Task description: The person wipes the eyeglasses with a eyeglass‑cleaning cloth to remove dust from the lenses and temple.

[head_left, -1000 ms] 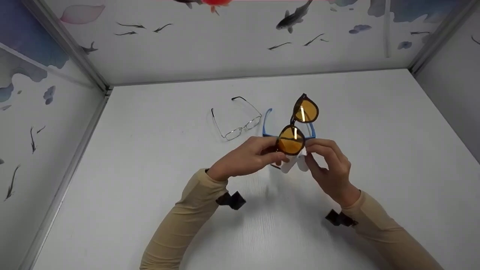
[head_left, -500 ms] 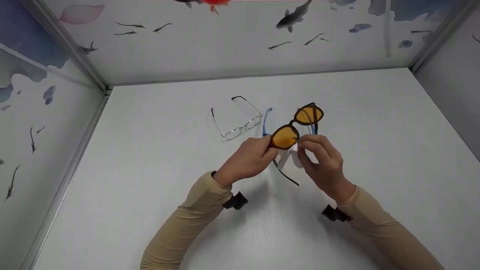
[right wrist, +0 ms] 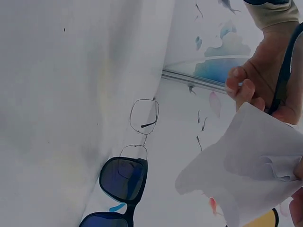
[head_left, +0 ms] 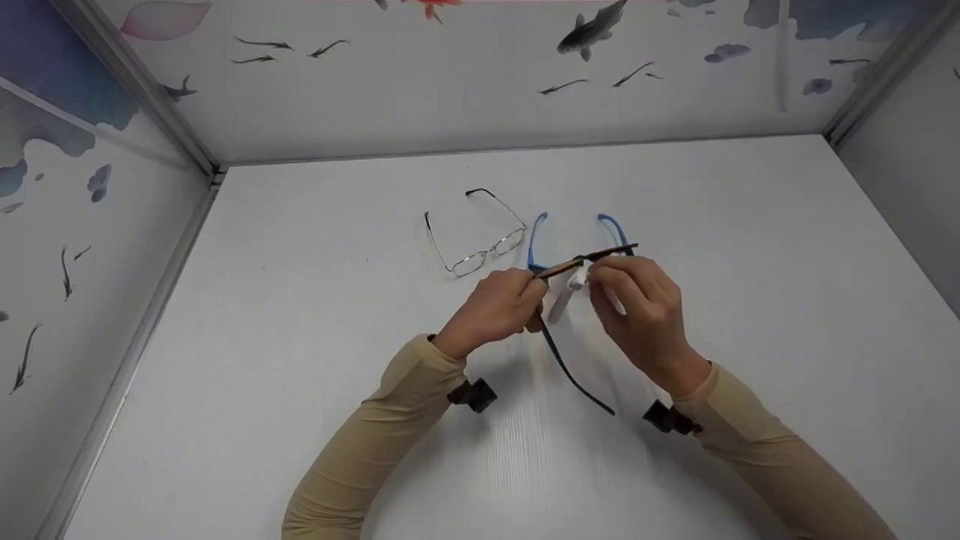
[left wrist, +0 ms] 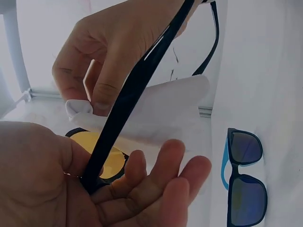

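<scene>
My left hand (head_left: 495,311) pinches the left end of a pair of sunglasses with amber lenses (left wrist: 113,163) and dark frames. Held above the table, the sunglasses look almost edge-on in the head view. One dark temple arm (head_left: 574,375) sticks out toward me. My right hand (head_left: 645,319) pinches a white cloth (right wrist: 236,161) between thumb and fingers, close to the sunglasses' middle. In the left wrist view the cloth hangs beside the amber lens and covers part of it. Whether the cloth touches the lens there, I cannot tell.
Blue-armed sunglasses (right wrist: 124,179) with dark lenses stand on the white table (head_left: 300,337) just beyond my hands. To their left lie thin metal-framed eyeglasses (head_left: 489,253) with temples unfolded. Panels printed with fish (head_left: 589,31) enclose the table's back and sides.
The amber sunglasses have tipped from lenses facing up to nearly edge-on, and a temple arm now swings toward me. My right hand has shifted slightly left and away from me with the cloth.
</scene>
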### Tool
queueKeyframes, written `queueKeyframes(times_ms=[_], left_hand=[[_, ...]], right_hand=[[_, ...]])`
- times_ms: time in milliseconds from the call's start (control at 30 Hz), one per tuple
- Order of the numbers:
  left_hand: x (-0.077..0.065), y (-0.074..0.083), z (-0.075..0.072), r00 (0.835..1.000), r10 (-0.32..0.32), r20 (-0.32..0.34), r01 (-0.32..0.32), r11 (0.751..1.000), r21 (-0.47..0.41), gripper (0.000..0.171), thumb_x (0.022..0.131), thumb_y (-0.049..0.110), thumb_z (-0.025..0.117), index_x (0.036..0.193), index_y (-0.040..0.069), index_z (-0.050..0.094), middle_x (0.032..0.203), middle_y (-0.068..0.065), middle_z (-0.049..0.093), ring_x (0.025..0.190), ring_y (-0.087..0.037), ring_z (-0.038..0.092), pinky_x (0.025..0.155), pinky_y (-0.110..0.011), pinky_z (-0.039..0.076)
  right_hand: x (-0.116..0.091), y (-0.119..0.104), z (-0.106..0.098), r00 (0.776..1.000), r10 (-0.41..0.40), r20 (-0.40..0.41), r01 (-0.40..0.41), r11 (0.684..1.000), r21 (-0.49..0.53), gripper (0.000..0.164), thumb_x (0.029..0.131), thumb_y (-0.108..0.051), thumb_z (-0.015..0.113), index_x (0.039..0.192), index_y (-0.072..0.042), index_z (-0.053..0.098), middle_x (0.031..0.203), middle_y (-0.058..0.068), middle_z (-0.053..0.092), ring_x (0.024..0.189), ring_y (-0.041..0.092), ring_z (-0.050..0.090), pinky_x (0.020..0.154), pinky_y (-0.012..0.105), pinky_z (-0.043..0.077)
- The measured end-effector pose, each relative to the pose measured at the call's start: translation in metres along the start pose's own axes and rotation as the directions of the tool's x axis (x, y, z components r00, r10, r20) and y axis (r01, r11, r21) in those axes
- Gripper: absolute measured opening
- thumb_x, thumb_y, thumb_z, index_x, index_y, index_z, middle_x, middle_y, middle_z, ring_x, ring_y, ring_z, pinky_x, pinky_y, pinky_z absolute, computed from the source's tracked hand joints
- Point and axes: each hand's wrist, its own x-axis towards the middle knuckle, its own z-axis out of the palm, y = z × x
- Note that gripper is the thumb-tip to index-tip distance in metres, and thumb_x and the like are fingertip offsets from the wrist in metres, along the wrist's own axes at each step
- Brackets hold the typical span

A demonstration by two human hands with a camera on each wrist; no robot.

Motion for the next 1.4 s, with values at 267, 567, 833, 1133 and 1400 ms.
queueKeyframes(times_ms=[267, 567, 833, 1133, 1400], left_hand=[[0.006, -0.013, -0.007, 0.996, -0.084, 0.002, 0.081, 0.953, -0.292, 0.038, 0.093, 0.015, 0.029, 0.074, -0.001, 0.058, 0.066, -0.017, 0.062, 0.062, -0.022, 0.062, 0.061, -0.032, 0.051], [0.003, -0.007, 0.009, 0.979, -0.069, 0.193, 0.139, 0.915, -0.379, 0.041, 0.094, 0.02, 0.027, 0.079, -0.001, 0.059, 0.069, -0.017, 0.063, 0.067, -0.023, 0.064, 0.065, -0.034, 0.051], [-0.004, 0.0, 0.007, 0.963, -0.03, 0.268, 0.149, 0.887, -0.436, 0.043, 0.096, 0.023, 0.025, 0.082, 0.0, 0.058, 0.073, -0.023, 0.063, 0.073, -0.028, 0.063, 0.069, -0.037, 0.051], [-0.003, -0.004, 0.006, 0.944, -0.022, 0.328, 0.159, 0.903, -0.399, 0.05, 0.098, 0.026, 0.022, 0.075, -0.002, 0.057, 0.076, -0.03, 0.06, 0.074, -0.037, 0.061, 0.07, -0.043, 0.05], [0.0, -0.007, 0.014, 0.962, -0.038, 0.272, 0.164, 0.874, -0.457, 0.043, 0.095, 0.023, 0.027, 0.083, -0.003, 0.059, 0.061, -0.01, 0.059, 0.061, -0.022, 0.063, 0.061, -0.032, 0.051]], right_hand=[[0.002, -0.008, -0.005, 0.994, 0.069, 0.087, -0.066, 0.997, -0.038, 0.015, 0.072, 0.009, 0.065, 0.084, 0.001, 0.061, 0.085, 0.013, 0.059, 0.074, 0.023, 0.058, 0.06, 0.034, 0.048], [0.011, -0.007, 0.007, 0.992, 0.064, 0.111, -0.054, 0.994, -0.091, 0.012, 0.076, 0.008, 0.063, 0.084, -0.001, 0.061, 0.086, 0.014, 0.056, 0.074, 0.024, 0.056, 0.061, 0.035, 0.05], [0.003, -0.012, 0.016, 0.984, 0.025, 0.176, -0.029, 0.999, 0.021, 0.02, 0.072, 0.006, 0.068, 0.09, -0.002, 0.063, 0.09, 0.013, 0.056, 0.074, 0.022, 0.057, 0.062, 0.034, 0.05], [0.003, -0.015, 0.011, 0.978, 0.046, 0.205, -0.032, 0.997, -0.073, 0.016, 0.073, 0.007, 0.067, 0.087, 0.001, 0.063, 0.086, 0.015, 0.056, 0.074, 0.025, 0.057, 0.06, 0.036, 0.051], [0.003, -0.016, 0.008, 0.962, 0.066, 0.266, -0.084, 0.995, 0.058, 0.019, 0.073, 0.008, 0.066, 0.09, -0.002, 0.064, 0.09, 0.011, 0.058, 0.079, 0.02, 0.057, 0.063, 0.031, 0.049]])
